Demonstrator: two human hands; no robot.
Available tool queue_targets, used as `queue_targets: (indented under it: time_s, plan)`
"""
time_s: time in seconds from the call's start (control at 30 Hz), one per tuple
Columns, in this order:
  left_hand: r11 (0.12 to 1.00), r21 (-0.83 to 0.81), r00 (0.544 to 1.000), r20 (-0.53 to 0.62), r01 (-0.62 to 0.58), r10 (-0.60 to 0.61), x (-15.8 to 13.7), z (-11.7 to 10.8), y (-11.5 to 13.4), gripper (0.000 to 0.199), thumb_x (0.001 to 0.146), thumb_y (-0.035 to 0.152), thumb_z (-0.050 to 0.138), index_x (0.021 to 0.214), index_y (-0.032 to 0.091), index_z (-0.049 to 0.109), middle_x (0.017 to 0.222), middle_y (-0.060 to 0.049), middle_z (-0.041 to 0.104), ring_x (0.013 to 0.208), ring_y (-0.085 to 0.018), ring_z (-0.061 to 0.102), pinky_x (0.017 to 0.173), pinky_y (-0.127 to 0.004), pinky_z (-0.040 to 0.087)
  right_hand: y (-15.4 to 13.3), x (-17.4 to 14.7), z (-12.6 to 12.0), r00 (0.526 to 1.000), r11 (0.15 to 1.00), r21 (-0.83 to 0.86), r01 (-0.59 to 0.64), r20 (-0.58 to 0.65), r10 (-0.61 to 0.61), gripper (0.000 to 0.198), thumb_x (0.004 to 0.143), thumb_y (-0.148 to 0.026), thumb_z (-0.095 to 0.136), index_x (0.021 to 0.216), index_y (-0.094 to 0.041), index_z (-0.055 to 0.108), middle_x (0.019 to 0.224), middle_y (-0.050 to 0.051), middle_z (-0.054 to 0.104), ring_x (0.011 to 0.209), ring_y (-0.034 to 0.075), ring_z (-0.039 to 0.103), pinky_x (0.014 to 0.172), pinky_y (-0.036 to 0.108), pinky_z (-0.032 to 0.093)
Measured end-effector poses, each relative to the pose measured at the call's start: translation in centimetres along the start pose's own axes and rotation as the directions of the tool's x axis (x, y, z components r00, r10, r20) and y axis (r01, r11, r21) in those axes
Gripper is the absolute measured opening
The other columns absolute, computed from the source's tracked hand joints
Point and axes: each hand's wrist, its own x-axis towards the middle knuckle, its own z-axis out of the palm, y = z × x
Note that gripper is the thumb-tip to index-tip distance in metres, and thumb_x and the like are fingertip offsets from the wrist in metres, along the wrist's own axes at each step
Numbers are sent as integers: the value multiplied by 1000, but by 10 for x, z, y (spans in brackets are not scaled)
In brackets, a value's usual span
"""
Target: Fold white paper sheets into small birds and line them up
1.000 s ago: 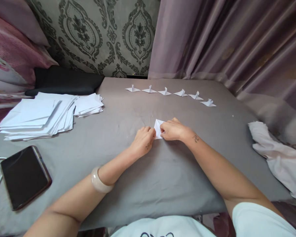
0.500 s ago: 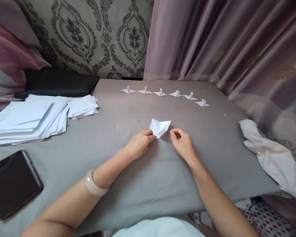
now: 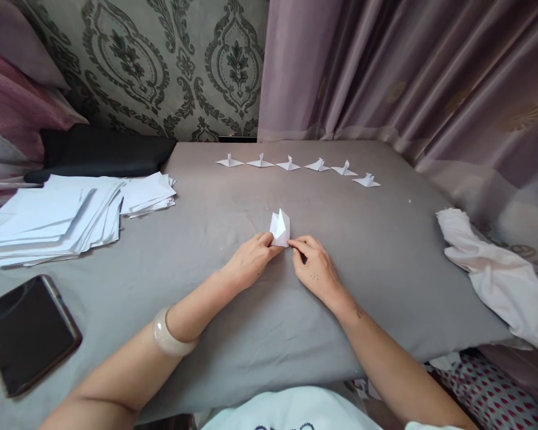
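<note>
A small piece of folded white paper (image 3: 281, 229) stands partly raised over the middle of the grey-covered table. My left hand (image 3: 252, 257) is closed on its lower left corner, with thumb and fingers pinching the edge. Against the lower right edge, the curled fingers of my right hand (image 3: 312, 263) touch the paper with their tips; whether they grip it is hard to make out. Beyond the paper, several folded white paper birds (image 3: 288, 164) stand in a row toward the far edge.
Stacks of white paper sheets (image 3: 49, 221) lie at the left, in front of a black folded item (image 3: 103, 152). A dark tablet (image 3: 29, 334) rests at the near left. White cloth (image 3: 484, 263) lies along the right edge. Curtains (image 3: 341, 65) hang behind the table (image 3: 197, 203).
The right-hand flap of the folded paper has swung up and inward, so the paper looks narrower. My right hand has moved left to the paper's edge. My left hand keeps its pinch.
</note>
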Motion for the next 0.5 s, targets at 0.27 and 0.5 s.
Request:
queue_targets:
  time_s: [0.27, 0.5]
  plan:
    - [997, -70, 994, 96, -45, 51, -8, -17, -23, 50, 85, 1, 37, 122, 24, 63, 91, -7, 54, 78, -16, 53, 65, -25, 40, -8, -6, -3, 989, 952, -273, 142, 84, -123, 39, 86, -8, 42, 115, -18, 66, 107, 8, 63, 94, 22, 54, 82, 35, 46]
    - [988, -155, 983, 179, -18, 46, -14, -29, -29, 51, 83, 0, 38, 121, 23, 64, 88, -5, 53, 75, -14, 54, 64, -23, 39, -8, -6, -3, 971, 945, -234, 229, 121, -205, 39, 83, -4, 42, 110, -17, 66, 110, 7, 63, 100, 22, 53, 84, 34, 46]
